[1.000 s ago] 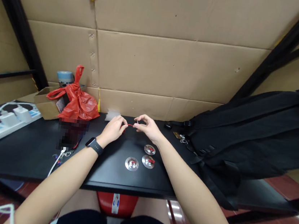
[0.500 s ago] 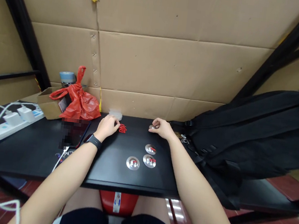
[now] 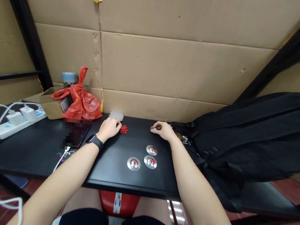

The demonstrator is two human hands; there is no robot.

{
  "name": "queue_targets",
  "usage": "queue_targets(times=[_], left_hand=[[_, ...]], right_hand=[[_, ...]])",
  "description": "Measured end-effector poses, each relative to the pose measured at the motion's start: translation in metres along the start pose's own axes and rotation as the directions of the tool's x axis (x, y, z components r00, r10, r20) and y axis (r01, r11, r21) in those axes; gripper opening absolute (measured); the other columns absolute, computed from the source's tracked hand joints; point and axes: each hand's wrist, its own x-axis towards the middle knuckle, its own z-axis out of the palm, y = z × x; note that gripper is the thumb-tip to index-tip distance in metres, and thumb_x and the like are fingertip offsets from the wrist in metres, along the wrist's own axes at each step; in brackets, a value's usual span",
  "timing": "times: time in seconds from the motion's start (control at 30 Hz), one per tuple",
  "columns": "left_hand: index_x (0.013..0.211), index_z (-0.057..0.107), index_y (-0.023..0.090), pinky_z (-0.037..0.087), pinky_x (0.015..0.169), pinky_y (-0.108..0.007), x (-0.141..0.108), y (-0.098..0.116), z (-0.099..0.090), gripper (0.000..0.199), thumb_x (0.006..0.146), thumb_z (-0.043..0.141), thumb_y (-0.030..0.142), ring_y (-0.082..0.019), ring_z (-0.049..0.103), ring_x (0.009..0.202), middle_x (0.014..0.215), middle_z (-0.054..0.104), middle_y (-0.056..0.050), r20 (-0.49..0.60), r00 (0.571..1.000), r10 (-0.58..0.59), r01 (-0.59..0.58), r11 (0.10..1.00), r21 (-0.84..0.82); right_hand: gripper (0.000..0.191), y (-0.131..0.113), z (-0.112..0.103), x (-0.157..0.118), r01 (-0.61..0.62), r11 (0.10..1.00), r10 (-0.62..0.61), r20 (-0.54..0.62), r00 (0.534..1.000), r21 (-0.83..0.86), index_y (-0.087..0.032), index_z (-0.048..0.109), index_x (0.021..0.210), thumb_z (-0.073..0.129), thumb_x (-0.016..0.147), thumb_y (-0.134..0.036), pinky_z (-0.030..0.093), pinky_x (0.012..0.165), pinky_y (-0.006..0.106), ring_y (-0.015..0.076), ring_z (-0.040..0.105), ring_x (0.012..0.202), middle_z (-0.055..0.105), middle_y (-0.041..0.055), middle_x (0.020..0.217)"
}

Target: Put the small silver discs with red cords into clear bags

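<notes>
My left hand rests on the black table with its thumb and index finger closed, touching the left edge of a small pile of red loops; what is between the fingertips is hidden. At the back of the table, the fingers of my right hand close around a small domed metal disc, like a finger cymbal, mostly covered by the fingers. Nearer to me lie three similar shiny discs, each with a red piece at its centre: a left one, a right one and a far one.
A clear plastic piece lies behind my left hand. To the left are a red plastic bag, a cardboard box, a power strip and a dark phone. A black backpack covers the right side. Cardboard walls the back.
Both hands stay nearly in place. The fingers of my right hand shift slightly over the disc. The whole view slides a little to the right.
</notes>
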Motion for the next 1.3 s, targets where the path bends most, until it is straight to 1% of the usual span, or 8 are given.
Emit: queue_targets(times=[0.37,0.43,0.5,0.57,0.6,0.97,1.17,1.3], left_hand=[[0.089,0.072,0.021,0.048,0.089,-0.030,-0.002,0.005,-0.003,0.022,0.091,0.052,0.031,-0.021,0.062,0.096,0.097,0.068,-0.007,-0.023,0.999,0.037,-0.038,0.998,-0.047],[0.089,0.071,0.021,0.048,0.091,-0.032,-0.002,0.007,-0.004,0.021,0.091,0.053,0.030,-0.022,0.062,0.096,0.096,0.066,-0.007,-0.057,0.996,0.064,-0.068,0.995,-0.070],[0.090,0.071,0.021,0.048,0.092,-0.033,-0.002,0.009,-0.005,0.020,0.092,0.052,0.029,-0.022,0.061,0.097,0.096,0.065,-0.007,-0.092,0.991,0.099,-0.109,0.988,-0.107],[0.092,0.070,0.021,0.048,0.092,-0.034,-0.002,0.013,-0.006,0.019,0.092,0.053,0.028,-0.022,0.061,0.097,0.096,0.064,-0.006,-0.119,0.984,0.136,-0.154,0.976,-0.156],[0.093,0.070,0.022,0.048,0.092,-0.034,-0.003,0.015,-0.007,0.018,0.091,0.053,0.027,-0.022,0.061,0.097,0.097,0.063,-0.006,-0.129,0.980,0.153,-0.175,0.968,-0.181],[0.088,0.071,0.019,0.049,0.088,-0.033,-0.008,0.034,-0.015,0.015,0.088,0.056,0.018,-0.020,0.062,0.091,0.093,0.066,-0.006,-0.099,0.952,0.291,-0.307,0.899,-0.312],[0.099,0.072,0.020,0.050,0.086,-0.031,-0.012,0.046,-0.017,0.016,0.088,0.062,0.026,-0.019,0.063,0.090,0.098,0.067,-0.006,-0.144,0.941,0.307,-0.339,0.833,-0.438],[0.093,0.072,0.019,0.051,0.083,-0.031,-0.012,0.050,-0.018,0.011,0.087,0.065,0.025,-0.018,0.064,0.087,0.094,0.068,-0.006,-0.192,0.950,0.247,-0.311,0.818,-0.483]], right_hand=[[0.028,-0.024,-0.025,-0.008,0.095,0.995,-0.092,0.201,0.975,-0.004,-0.020,0.073,0.096,0.075,0.070,-0.030,0.050,0.079,0.029,0.0191,0.066,0.084,0.074,0.0054,0.097],[0.029,-0.037,-0.032,-0.014,0.067,0.997,-0.075,0.422,0.903,0.034,-0.020,0.073,0.088,0.078,0.067,-0.038,0.048,0.067,0.027,0.0174,0.064,0.071,0.074,0.0037,0.084],[0.032,-0.050,-0.034,-0.021,-0.010,0.999,-0.021,0.646,0.763,0.044,-0.020,0.072,0.082,0.082,0.060,-0.041,0.044,0.056,0.026,0.0154,0.061,0.059,0.072,0.0016,0.072],[0.035,-0.061,-0.033,-0.027,-0.079,0.996,0.026,0.759,0.651,0.033,-0.020,0.071,0.078,0.085,0.051,-0.037,0.040,0.051,0.025,0.0143,0.058,0.053,0.072,0.0005,0.066],[0.034,-0.065,-0.032,-0.029,-0.092,0.995,0.034,0.772,0.634,0.032,-0.020,0.070,0.076,0.086,0.049,-0.035,0.040,0.050,0.024,0.0141,0.058,0.051,0.071,0.0002,0.065],[0.002,-0.078,-0.019,-0.022,0.124,0.991,-0.131,0.414,0.901,0.042,-0.019,0.070,0.068,0.070,0.068,-0.022,0.046,0.065,0.028,0.0175,0.064,0.066,0.072,0.0024,0.070],[0.019,-0.095,-0.004,-0.024,0.088,0.881,-0.245,0.292,0.925,0.464,-0.018,0.066,0.083,0.068,0.079,-0.037,0.052,0.075,0.032,0.0189,0.068,0.080,0.074,0.0061,0.093],[0.025,-0.106,0.008,-0.026,0.007,0.782,-0.231,0.279,0.932,0.624,-0.018,0.063,0.084,0.072,0.076,-0.040,0.053,0.074,0.032,0.0196,0.070,0.081,0.073,0.0057,0.086]])
